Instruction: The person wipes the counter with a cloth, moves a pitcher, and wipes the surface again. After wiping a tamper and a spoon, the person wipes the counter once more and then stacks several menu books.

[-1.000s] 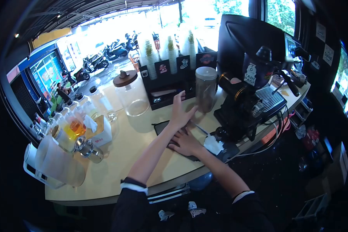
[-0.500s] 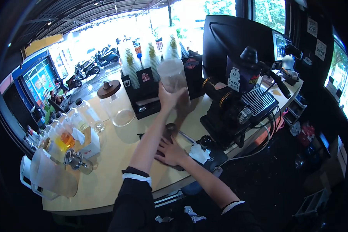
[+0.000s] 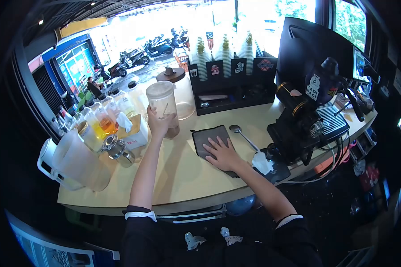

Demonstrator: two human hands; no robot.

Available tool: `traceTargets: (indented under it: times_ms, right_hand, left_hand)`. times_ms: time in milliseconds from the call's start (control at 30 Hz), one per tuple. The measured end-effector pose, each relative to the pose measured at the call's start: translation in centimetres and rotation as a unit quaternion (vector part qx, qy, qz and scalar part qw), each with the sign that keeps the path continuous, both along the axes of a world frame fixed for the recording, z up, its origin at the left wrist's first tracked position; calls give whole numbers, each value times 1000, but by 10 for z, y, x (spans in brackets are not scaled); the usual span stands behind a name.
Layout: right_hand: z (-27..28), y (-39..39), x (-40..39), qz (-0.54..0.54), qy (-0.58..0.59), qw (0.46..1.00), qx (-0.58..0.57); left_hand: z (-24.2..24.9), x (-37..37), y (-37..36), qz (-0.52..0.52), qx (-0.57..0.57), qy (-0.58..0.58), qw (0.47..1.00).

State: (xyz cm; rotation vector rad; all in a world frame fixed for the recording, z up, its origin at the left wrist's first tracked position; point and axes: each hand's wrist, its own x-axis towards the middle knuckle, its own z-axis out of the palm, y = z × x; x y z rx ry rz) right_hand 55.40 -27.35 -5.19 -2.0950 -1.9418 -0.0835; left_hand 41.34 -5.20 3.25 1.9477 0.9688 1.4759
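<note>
My left hand [image 3: 159,123] is wrapped round the lower half of a clear plastic canister [image 3: 163,94] with a lid and some brown content near its bottom. It stands upright over the counter, in front of a large glass jar [image 3: 186,100] with a wooden lid. Fingers spread, my right hand [image 3: 223,154] lies flat on a dark grey cloth [image 3: 205,135] with black edging. To the right of the cloth a long-handled metal spoon [image 3: 236,129] rests on the counter.
Left on the counter [image 3: 173,182] are a plastic pitcher [image 3: 82,155], a metal pot [image 3: 118,149], a tissue box [image 3: 137,135] and several bottles [image 3: 103,120]. A black rack [image 3: 229,104] of stacked cups stands behind. A coffee grinder [image 3: 294,129] is at the right, near crumpled tissue [image 3: 263,163].
The canister in my left hand has moved left and down, from before the cup rack to beside the glass jar. My right hand stays on the cloth, now more fully seen. The view has shifted.
</note>
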Motion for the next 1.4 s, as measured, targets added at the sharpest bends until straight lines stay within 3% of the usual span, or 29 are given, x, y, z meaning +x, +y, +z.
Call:
traceTargets:
  times_ms: [233,433,500,567,633,733,900,967,1033,1100,1133,1200,1233,1300,1333,1367,1400]
  right_hand:
    - [1,7,-19,1,-5,1000,-8]
    - [2,5,-17,-5,6,1000,-19]
    - [-6,4,-11,27,61,994,91]
    - [14,-14,-5,41,76,985,151]
    - [42,-41,1,57,92,973,206]
    - [81,-94,26,-55,23,962,266]
    - [101,-156,55,-161,49,951,260]
    - [84,-165,62,-144,117,954,235]
    - [77,-174,56,-149,91,955,239]
    - [76,-180,51,-160,120,944,263]
    - [79,-181,49,-158,120,944,264]
    - [87,-185,45,-151,121,934,300]
    - [89,-186,44,-148,120,934,301]
    - [95,-186,43,-114,110,915,372]
    - [99,-186,38,-105,160,907,374]
    - [99,-184,35,-101,161,907,375]
    - [97,-181,32,-92,250,894,360]
  left_hand:
    - [-26,-17,27,64,-58,20,996]
    - [-36,-15,13,22,-19,5,1000]
    - [-42,-14,-15,114,44,6,993]
    - [-42,-12,-56,95,95,-17,991]
    - [-40,-7,-95,-35,118,10,992]
    - [-32,18,-144,-250,88,65,962]
    - [-32,66,-227,-509,203,136,825]
    - [-46,79,-245,-477,231,165,832]
    - [-52,87,-253,-442,260,194,836]
    - [-57,94,-256,-453,135,256,843]
    - [-63,98,-253,-451,136,256,844]
    - [-71,104,-248,-391,246,232,856]
    - [-73,104,-245,-388,247,231,857]
    - [-70,103,-241,-467,-56,153,869]
    - [-66,100,-238,-465,-54,153,871]
    - [-62,94,-234,-526,-176,57,830]
    - [-56,87,-232,-572,-292,-40,766]
